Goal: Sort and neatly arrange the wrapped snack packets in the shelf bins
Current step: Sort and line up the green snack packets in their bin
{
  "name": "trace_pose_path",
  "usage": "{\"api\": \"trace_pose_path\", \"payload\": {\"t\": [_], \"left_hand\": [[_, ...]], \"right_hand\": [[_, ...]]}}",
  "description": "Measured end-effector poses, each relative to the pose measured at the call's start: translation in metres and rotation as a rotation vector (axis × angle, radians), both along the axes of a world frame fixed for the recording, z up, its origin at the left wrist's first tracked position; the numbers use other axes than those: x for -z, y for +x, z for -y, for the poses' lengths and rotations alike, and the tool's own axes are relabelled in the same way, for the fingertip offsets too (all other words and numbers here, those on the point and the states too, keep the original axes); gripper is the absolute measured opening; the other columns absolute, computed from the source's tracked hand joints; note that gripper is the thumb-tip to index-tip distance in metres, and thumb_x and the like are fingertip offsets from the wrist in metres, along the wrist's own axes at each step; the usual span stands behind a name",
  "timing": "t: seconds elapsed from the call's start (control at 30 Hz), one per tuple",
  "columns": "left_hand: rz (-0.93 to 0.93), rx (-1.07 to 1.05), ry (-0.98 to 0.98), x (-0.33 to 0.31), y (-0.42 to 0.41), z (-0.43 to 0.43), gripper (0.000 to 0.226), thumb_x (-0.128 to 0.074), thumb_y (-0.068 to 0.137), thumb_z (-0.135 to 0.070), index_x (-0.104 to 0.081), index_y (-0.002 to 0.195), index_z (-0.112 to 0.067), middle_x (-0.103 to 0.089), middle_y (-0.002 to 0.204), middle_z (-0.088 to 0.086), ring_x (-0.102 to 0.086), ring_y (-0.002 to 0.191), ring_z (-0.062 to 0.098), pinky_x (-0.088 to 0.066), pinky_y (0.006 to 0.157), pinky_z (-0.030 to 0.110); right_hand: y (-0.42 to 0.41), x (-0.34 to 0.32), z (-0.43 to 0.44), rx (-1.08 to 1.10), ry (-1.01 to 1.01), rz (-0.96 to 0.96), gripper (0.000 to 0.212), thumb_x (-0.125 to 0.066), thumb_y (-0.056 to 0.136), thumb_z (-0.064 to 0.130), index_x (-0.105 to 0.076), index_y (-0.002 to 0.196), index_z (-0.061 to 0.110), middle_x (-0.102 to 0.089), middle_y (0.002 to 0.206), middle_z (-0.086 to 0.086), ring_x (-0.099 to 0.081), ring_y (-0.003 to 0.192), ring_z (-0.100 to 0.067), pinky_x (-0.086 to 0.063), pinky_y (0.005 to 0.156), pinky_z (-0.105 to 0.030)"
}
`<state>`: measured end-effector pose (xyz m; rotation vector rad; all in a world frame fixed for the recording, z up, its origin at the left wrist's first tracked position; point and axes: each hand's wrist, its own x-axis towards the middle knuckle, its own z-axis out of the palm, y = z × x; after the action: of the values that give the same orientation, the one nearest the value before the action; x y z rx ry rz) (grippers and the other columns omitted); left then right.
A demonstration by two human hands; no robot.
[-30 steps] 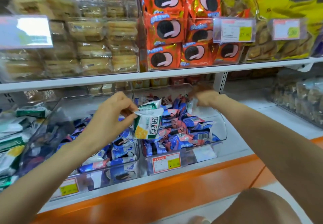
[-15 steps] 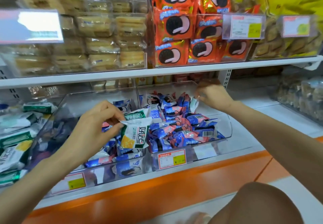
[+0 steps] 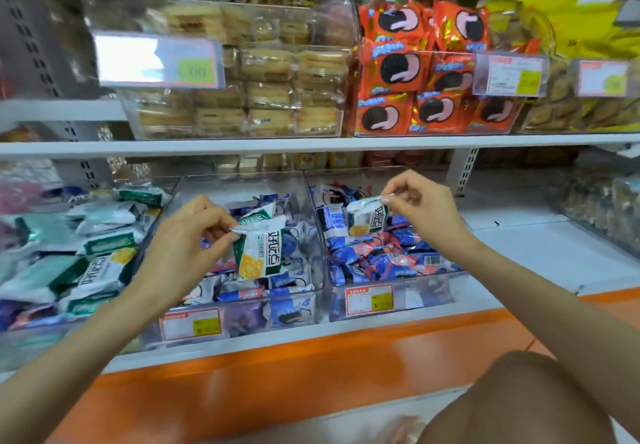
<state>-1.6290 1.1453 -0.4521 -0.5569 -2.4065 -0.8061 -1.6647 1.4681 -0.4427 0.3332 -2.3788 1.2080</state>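
Main risk is grip. Both hands hold by the crimped seam only, a thumb-and-fingertip pinch with no palm support.

The left hand (image 3: 187, 246) pinches the top edge of a green-white packet (image 3: 261, 253) that hangs free over the middle bin (image 3: 242, 180). A second green edge shows just behind it at 12 o'clock. It is probably in the same pinch, but I cannot tell for sure. If so, the back one could slide out and drop among the blue packets (image 3: 377, 263), undoing the sort.

The right hand (image 3: 424, 215) pinches the end seam of another green-white packet, the stray packet (image 3: 367, 220). It is tilted and lifted just above the heap in the right bin (image 3: 426, 291). The foil is slick, so a quick swing could shake it loose.

The likely destination is the matching pile (image 3: 100, 270) at 9 o'clock. The right hand's load would have to cross two clear bin walls, where it could snag or clip. A hasty drop would also leave the pile untidy.

Pose: the forearms enter from 7 and 5 o'clock with wrists about level. The left hand shows its back to the camera with fingers curled in on the seam. On the right hand, thumb and forefinger pinch and the other fingers are loosely bent. Neither hand touches a bin.
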Motion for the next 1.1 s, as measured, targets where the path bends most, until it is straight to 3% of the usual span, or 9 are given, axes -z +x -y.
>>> {"api": "trace_pose_path", "payload": {"t": [0.23, 0.37, 0.5, 0.6, 0.73, 0.83, 0.9, 0.97, 1.1], "left_hand": [[-0.089, -0.231, 0.145, -0.002, 0.02, 0.053, 0.019, -0.067, 0.081, 0.0, -0.058, 0.079, -0.016, -0.047, 0.078, -0.007, -0.052, 0.071, 0.006, -0.04, 0.066, 0.009], [-0.234, -0.415, 0.216, -0.002, 0.031, 0.095, 0.005, -0.064, 0.083, 0.001, -0.063, 0.082, -0.003, -0.05, 0.082, 0.004, -0.041, 0.064, 0.008, -0.037, 0.064, 0.019], [-0.326, -0.617, 0.185, -0.001, 0.032, 0.143, 0.003, -0.062, 0.084, 0.002, -0.064, 0.086, 0.003, -0.051, 0.09, 0.02, -0.047, 0.074, 0.018, -0.032, 0.067, 0.024], [-0.344, -0.75, 0.152, 0.006, 0.027, 0.178, 0.007, -0.06, 0.085, 0.0, -0.064, 0.091, 0.002, -0.051, 0.095, 0.021, -0.056, 0.078, 0.035, -0.031, 0.064, 0.027], [-0.373, -0.844, 0.1, 0.009, 0.012, 0.206, 0.009, -0.055, 0.085, 0.003, -0.063, 0.087, 0.002, -0.049, 0.09, 0.019, -0.047, 0.076, 0.032, -0.027, 0.06, 0.031], [-0.279, -0.871, 0.127, 0.014, -0.001, 0.221, 0.008, -0.052, 0.087, -0.001, -0.06, 0.087, 0.001, -0.046, 0.083, 0.005, -0.041, 0.075, 0.025, -0.027, 0.061, 0.032], [-0.19, -0.857, -0.01, 0.024, -0.007, 0.229, 0.008, -0.054, 0.084, 0.004, -0.061, 0.087, 0.009, -0.052, 0.086, 0.013, -0.047, 0.076, 0.033, -0.028, 0.061, 0.033], [-0.075, -0.787, -0.131, 0.034, -0.013, 0.235, 0.006, -0.055, 0.083, 0.008, -0.06, 0.082, 0.011, -0.052, 0.09, 0.025, -0.05, 0.078, 0.039, -0.034, 0.06, 0.038], [0.041, -0.715, -0.117, 0.039, -0.022, 0.245, 0.007, -0.054, 0.085, 0.006, -0.061, 0.084, 0.006, -0.058, 0.091, 0.025, -0.053, 0.081, 0.039, -0.043, 0.066, 0.044]], "right_hand": [[0.009, -0.003, 0.106, -0.285, -0.177, 0.004, 0.005, -0.063, 0.088, 0.009, -0.06, 0.089, 0.005, -0.066, 0.08, -0.008, -0.068, 0.072, -0.019, -0.057, 0.072, -0.026], [0.005, -0.001, 0.165, -0.341, -0.173, -0.006, 0.003, -0.063, 0.089, 0.011, -0.06, 0.088, 0.011, -0.067, 0.093, -0.005, -0.063, 0.081, -0.027, -0.054, 0.074, -0.04], [0.003, 0.0, 0.219, -0.428, -0.166, -0.032, 0.022, -0.061, 0.089, 0.006, -0.056, 0.079, 0.025, -0.067, 0.1, -0.002, -0.063, 0.082, -0.026, -0.054, 0.073, -0.033], [-0.004, 0.005, 0.254, -0.454, -0.165, -0.052, 0.021, -0.059, 0.089, 0.001, -0.055, 0.079, 0.019, -0.067, 0.106, -0.005, -0.063, 0.087, -0.023, -0.054, 0.076, -0.031], [-0.018, 0.011, 0.293, -0.442, -0.176, -0.079, 0.015, -0.058, 0.089, 0.002, -0.054, 0.083, 0.015, -0.066, 0.105, -0.009, -0.062, 0.089, -0.021, -0.053, 0.082, -0.036], [-0.031, 0.017, 0.315, -0.43, -0.126, -0.057, 0.009, -0.059, 0.089, 0.005, -0.056, 0.085, 0.012, -0.065, 0.099, -0.01, -0.062, 0.088, -0.023, -0.051, 0.082, -0.042], [-0.04, 0.022, 0.324, -0.441, -0.055, -0.063, 0.005, -0.06, 0.09, 0.006, -0.059, 0.095, 0.007, -0.065, 0.1, -0.009, -0.061, 0.088, -0.024, -0.05, 0.083, -0.042], [-0.046, 0.023, 0.329, -0.465, 0.037, -0.066, 0.02, -0.059, 0.091, 0.009, -0.06, 0.111, 0.007, -0.062, 0.111, -0.008, -0.06, 0.094, -0.022, -0.048, 0.088, -0.035], [-0.055, 0.023, 0.339, -0.489, 0.215, -0.09, 0.031, -0.054, 0.094, 0.015, -0.057, 0.125, 0.009, -0.056, 0.123, -0.011, -0.053, 0.112, -0.024, -0.039, 0.095, -0.029]]}}
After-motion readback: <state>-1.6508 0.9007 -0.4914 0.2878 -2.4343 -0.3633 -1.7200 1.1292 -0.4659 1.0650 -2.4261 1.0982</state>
